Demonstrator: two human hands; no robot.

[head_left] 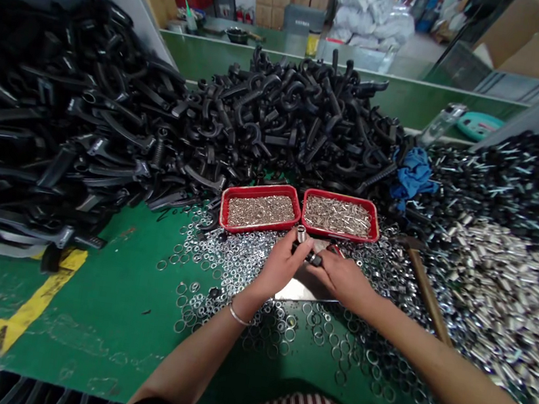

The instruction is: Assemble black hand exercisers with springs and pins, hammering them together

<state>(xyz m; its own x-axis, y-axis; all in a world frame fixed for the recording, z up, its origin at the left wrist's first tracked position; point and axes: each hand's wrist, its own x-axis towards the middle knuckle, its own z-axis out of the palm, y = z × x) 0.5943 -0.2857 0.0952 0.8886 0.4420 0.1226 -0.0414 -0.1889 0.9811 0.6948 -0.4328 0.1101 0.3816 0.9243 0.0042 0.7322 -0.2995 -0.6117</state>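
Note:
My left hand point(282, 264) pinches a small ribbed metal sleeve point(300, 233) upright at its fingertips. Just to its right, my right hand point(341, 278) is closed on a small black part point(312, 258) that meets the left hand's fingers. Both hands rest over a flat metal plate point(298, 290) on the green bench point(102, 299). Right behind them stand two red trays: the left tray point(223, 204) holds tiny metal pieces, the right tray point(376, 215) holds short shiny tubes. Loose metal washers point(236, 260) lie scattered all around the plate.
Big heaps of black plastic levers point(62, 115) and hooked black parts point(301, 113) fill the left and back. A pile of shiny metal sleeves point(499, 305) lies right, with a wooden-handled hammer point(429, 294) and a blue rag point(415, 173). Yellow floor-style tape point(39, 291) marks the bench left.

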